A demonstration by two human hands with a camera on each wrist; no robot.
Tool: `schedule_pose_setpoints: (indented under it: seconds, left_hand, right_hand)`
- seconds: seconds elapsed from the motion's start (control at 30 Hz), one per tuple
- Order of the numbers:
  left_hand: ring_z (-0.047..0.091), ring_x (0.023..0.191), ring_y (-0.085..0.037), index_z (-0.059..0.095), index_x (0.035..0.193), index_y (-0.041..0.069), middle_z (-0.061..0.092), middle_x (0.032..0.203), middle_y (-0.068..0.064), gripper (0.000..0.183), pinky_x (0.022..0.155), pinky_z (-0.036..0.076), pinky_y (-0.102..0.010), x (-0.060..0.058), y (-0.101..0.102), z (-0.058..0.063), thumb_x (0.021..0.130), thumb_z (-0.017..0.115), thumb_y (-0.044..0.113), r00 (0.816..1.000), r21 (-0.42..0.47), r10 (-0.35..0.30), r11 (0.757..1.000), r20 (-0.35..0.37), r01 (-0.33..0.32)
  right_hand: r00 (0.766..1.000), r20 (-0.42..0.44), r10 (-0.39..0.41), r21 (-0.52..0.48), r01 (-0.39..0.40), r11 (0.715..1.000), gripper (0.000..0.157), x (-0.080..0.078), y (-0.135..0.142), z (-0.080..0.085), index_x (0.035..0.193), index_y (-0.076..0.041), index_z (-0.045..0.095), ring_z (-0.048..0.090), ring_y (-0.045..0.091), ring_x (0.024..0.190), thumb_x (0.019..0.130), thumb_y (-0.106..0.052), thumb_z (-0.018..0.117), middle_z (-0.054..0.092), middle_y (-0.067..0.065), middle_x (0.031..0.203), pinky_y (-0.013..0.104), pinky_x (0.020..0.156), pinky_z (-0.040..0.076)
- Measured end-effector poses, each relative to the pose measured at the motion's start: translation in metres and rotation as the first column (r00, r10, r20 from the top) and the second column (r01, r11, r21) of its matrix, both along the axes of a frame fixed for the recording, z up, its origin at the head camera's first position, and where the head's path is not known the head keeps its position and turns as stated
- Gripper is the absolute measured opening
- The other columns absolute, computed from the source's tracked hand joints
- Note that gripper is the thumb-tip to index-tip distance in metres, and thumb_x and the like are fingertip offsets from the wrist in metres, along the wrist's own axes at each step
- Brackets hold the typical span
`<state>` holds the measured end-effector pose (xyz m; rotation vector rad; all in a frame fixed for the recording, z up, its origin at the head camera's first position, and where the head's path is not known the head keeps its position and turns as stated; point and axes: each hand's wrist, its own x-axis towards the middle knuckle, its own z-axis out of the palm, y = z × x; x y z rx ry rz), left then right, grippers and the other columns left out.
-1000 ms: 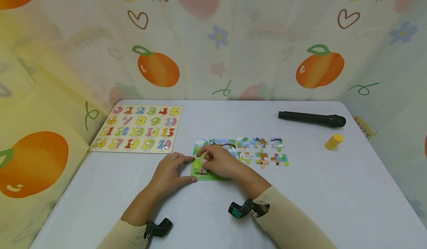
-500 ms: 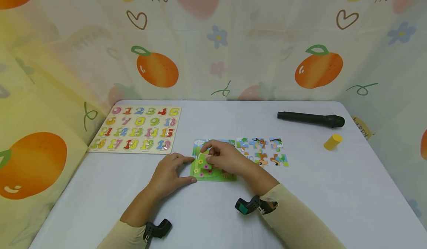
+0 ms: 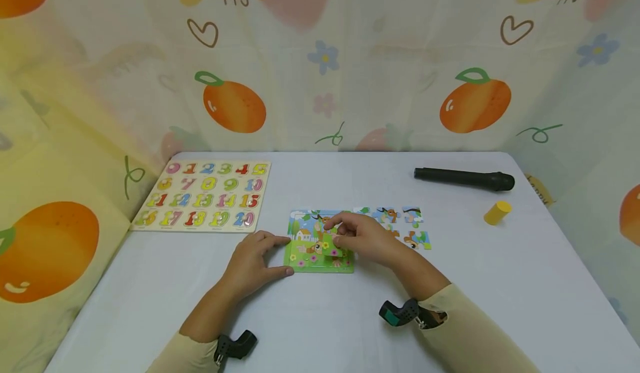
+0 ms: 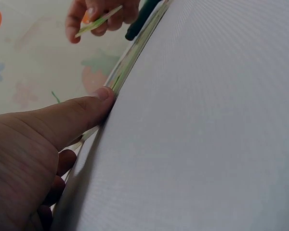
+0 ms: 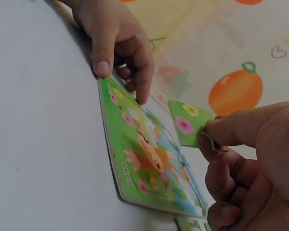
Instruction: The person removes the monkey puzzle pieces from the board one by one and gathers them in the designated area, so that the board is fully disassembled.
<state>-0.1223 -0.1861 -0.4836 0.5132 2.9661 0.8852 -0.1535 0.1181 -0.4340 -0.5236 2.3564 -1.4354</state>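
On the table lies a flat jigsaw puzzle board (image 3: 320,269), green at the front, with a deer, a house and flowers on it. My left hand (image 3: 255,259) rests at its left side, the thumb touching the near corner and the index finger at the edge. Over the board my right hand (image 3: 372,239) pinches a green jigsaw piece (image 5: 185,120) with pink and yellow flowers between thumb and index finger. In the right wrist view the piece is held up, apart from the board, its far end hidden by the fingers. The left wrist view shows this piece (image 4: 98,21) edge-on.
Several loose jigsaw pieces (image 3: 419,239) lie to the right of the board, some partly hidden behind my right hand. A number puzzle board (image 3: 200,228) stands at the back left. At the back right are a black microphone (image 3: 465,179) and a yellow cylinder (image 3: 497,213).
My right hand has moved right across the board with the green piece pinched in it, uncovering the picture on the left. The left hand stays at the board's edge.
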Motion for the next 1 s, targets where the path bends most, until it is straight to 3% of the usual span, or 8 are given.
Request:
schedule_pose_setpoints:
  seconds: [0.13,0.4,0.8,1.0]
  left_hand:
    - [0.061,0.112,-0.022,0.075,0.132,0.021,0.067,0.116,0.003,0.064,0.098,0.048,-0.048,0.001,0.0,-0.001,0.075,0.1,0.035,1.0,-0.004,0.006,1.0,-0.002,-0.006]
    - [0.06,0.111,-0.021,0.076,0.132,0.022,0.066,0.115,0.003,0.064,0.097,0.048,-0.047,0.0,-0.001,-0.002,0.075,0.1,0.035,1.0,0.001,0.003,1.0,-0.009,-0.003]
    - [0.06,0.11,-0.02,0.076,0.132,0.022,0.066,0.115,0.003,0.064,0.096,0.048,-0.046,0.0,0.001,-0.001,0.075,0.1,0.035,1.0,0.003,0.008,1.0,0.005,-0.008]
    - [0.06,0.111,-0.021,0.076,0.132,0.023,0.066,0.116,0.004,0.064,0.097,0.048,-0.046,-0.001,0.0,-0.002,0.075,0.1,0.035,1.0,0.002,0.015,1.0,0.008,-0.015]
  right_hand:
    - [0.998,0.025,-0.052,0.03,0.051,0.998,0.026,0.007,0.014,0.001,0.124,-0.015,0.072,0.051,0.017,0.071,0.098,-0.011,0.073,0.066,0.001,0.094,0.029,0.062,0.041]
    - [0.989,0.059,-0.134,0.059,0.131,0.99,0.027,0.018,0.041,-0.002,0.12,-0.01,0.069,0.058,0.02,0.074,0.094,-0.009,0.078,0.071,0.001,0.088,0.033,0.068,0.046]
    - [0.983,0.089,-0.163,0.072,0.157,0.985,0.022,0.029,0.06,-0.01,0.113,-0.008,0.071,0.055,0.019,0.07,0.093,-0.005,0.079,0.067,0.003,0.086,0.028,0.062,0.045]
    - [0.985,0.054,-0.165,0.087,0.16,0.983,0.021,0.033,0.061,-0.016,0.113,-0.01,0.072,0.059,0.019,0.071,0.093,-0.007,0.079,0.07,0.0,0.085,0.029,0.065,0.047]
